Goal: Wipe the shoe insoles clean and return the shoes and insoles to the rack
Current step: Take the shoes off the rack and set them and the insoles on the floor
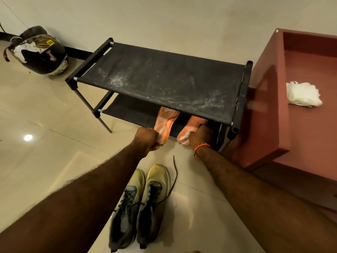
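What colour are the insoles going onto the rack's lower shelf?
Orange with whitish worn patches, both insoles, seen in the head view.

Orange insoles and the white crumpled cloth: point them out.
Left orange insole (166, 119), head view, mid-sole.
Right orange insole (191, 126), head view, mid-sole.
White crumpled cloth (302, 94), head view, centre of the wad.

Orange insoles (166, 118) on rack's lower shelf (127, 111); shoes (140, 203) on floor (45, 115).

Count: two orange insoles (166, 118) (189, 130), one per grip; two shoes (125, 207) (155, 198); one rack (160, 77), two shelves; one helmet (40, 52); one cloth (303, 94).
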